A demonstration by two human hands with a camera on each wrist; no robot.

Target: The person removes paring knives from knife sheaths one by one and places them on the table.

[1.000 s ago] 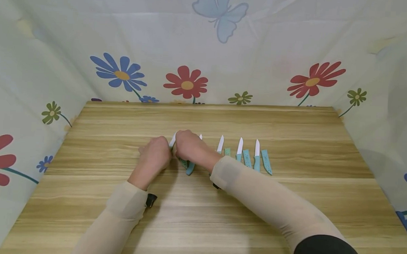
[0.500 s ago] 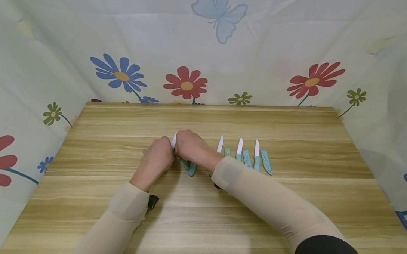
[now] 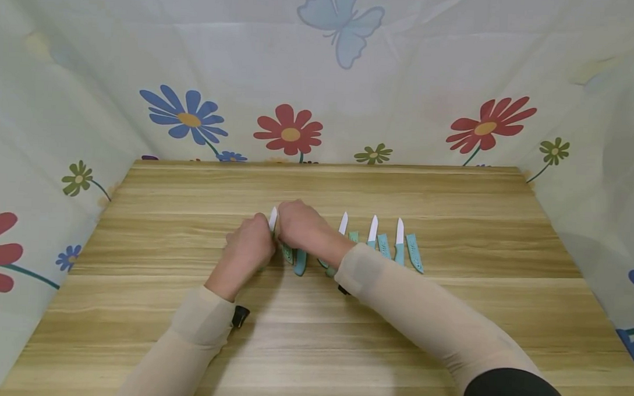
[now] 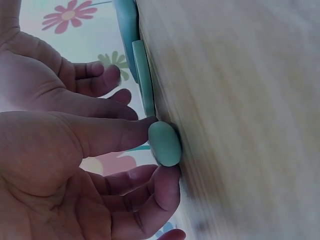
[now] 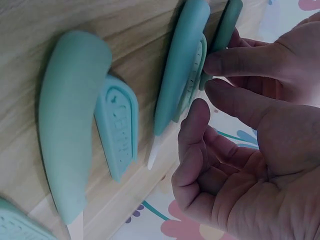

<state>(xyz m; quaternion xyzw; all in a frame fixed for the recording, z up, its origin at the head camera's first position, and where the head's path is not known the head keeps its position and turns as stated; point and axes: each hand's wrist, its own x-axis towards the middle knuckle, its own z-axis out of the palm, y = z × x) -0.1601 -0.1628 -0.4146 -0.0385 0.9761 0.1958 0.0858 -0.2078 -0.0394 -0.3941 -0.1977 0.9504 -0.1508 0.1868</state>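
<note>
In the head view my left hand holds a green-handled paring knife, its white blade pointing away from me. Thumb and fingers pinch the rounded handle just at the tabletop in the left wrist view. My right hand hovers close beside the blade. Its fingers are loosely bent, with a gap between thumb and forefinger and nothing visible held. A green sheath and a blue-handled knife lie just right of the held knife. The right hand hides that second knife's blade in the head view.
Farther right lie more white-bladed knives, including a blue-handled one, with a blue sheath and another blue sheath among them. The right forearm covers part of this row. A flowered cloth stands behind the wooden table.
The held knife's blade has turned more upright and shifted slightly right with my left hand. My right hand has moved a little to the right, away from the blade.
</note>
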